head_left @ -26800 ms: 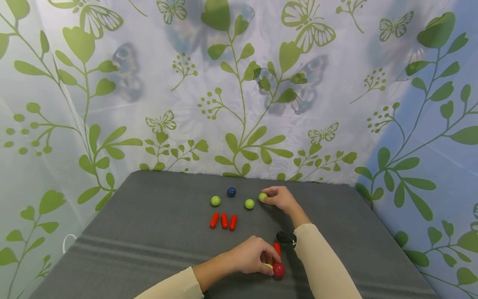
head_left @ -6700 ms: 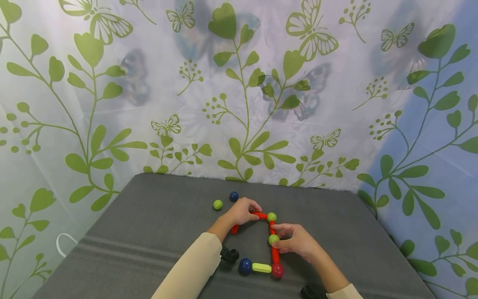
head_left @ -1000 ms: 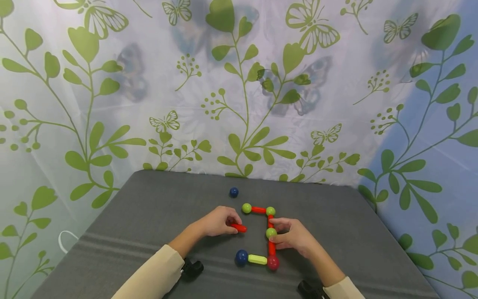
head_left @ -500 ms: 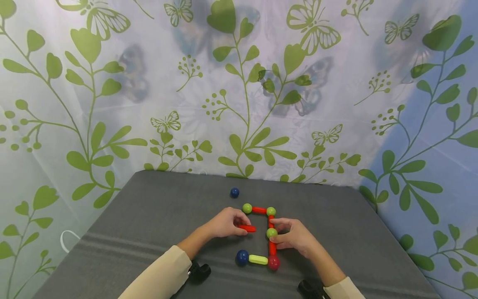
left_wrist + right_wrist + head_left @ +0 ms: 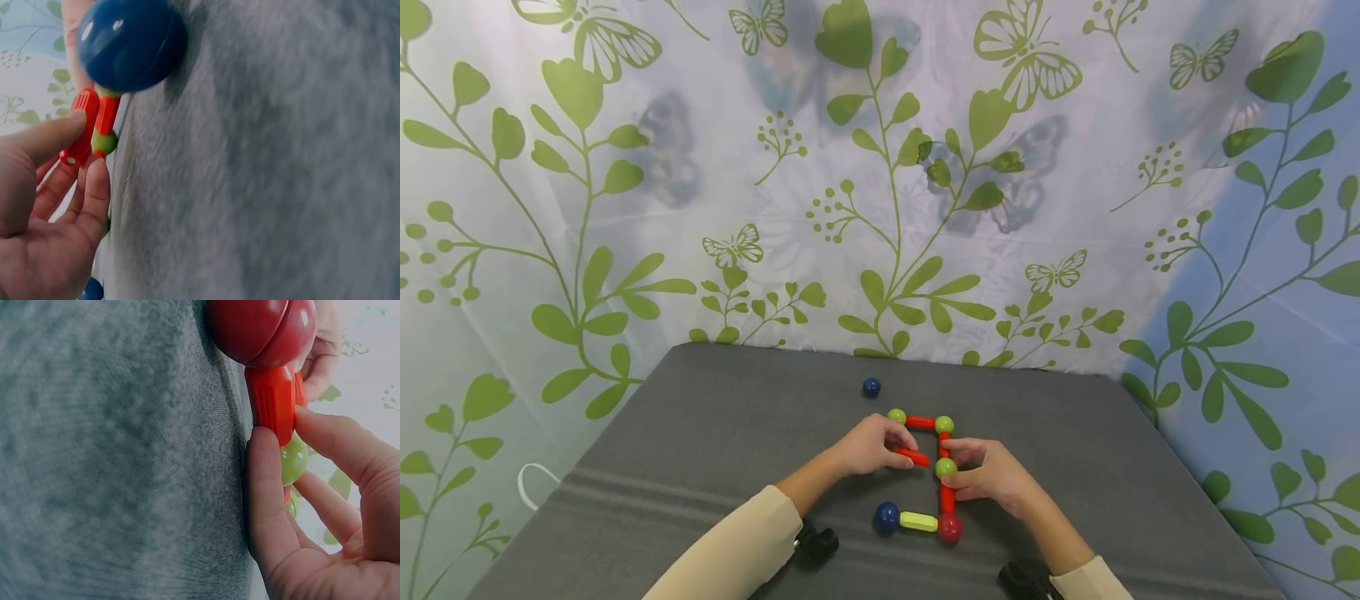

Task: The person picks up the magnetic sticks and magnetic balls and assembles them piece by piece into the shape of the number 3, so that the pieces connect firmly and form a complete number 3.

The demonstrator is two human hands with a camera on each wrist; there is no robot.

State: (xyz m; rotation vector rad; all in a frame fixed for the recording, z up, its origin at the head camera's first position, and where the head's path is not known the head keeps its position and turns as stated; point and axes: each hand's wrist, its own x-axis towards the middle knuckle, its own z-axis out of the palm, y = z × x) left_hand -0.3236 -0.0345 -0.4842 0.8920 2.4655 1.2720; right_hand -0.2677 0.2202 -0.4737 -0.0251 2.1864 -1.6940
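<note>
My left hand [image 5: 868, 446] pinches a loose red rod [image 5: 917, 457] between thumb and fingers. The rod's free end points right, close to the middle green ball [image 5: 946, 468] of a joined ball-and-rod shape. At that ball, my right hand [image 5: 997, 477] grips the shape; in the right wrist view, thumb and finger pinch the lower red rod [image 5: 270, 400] between the red ball [image 5: 262, 328] and the green one. From the red ball a yellow-green rod [image 5: 918, 522] runs left to a big blue ball [image 5: 887, 517]. Farther back, a red rod [image 5: 921, 422] links two green balls.
A loose blue ball [image 5: 871, 387] lies behind the shape. All of it is on a grey cloth-covered table [image 5: 700, 433], with a leaf-patterned curtain [image 5: 775, 167] behind. A white cord loop [image 5: 527, 492] shows at the table's left edge.
Over the last second my left hand has carried the red rod right, towards the middle green ball. My right hand stays put. Earlier, the loose balls and rods were joined into the shape.
</note>
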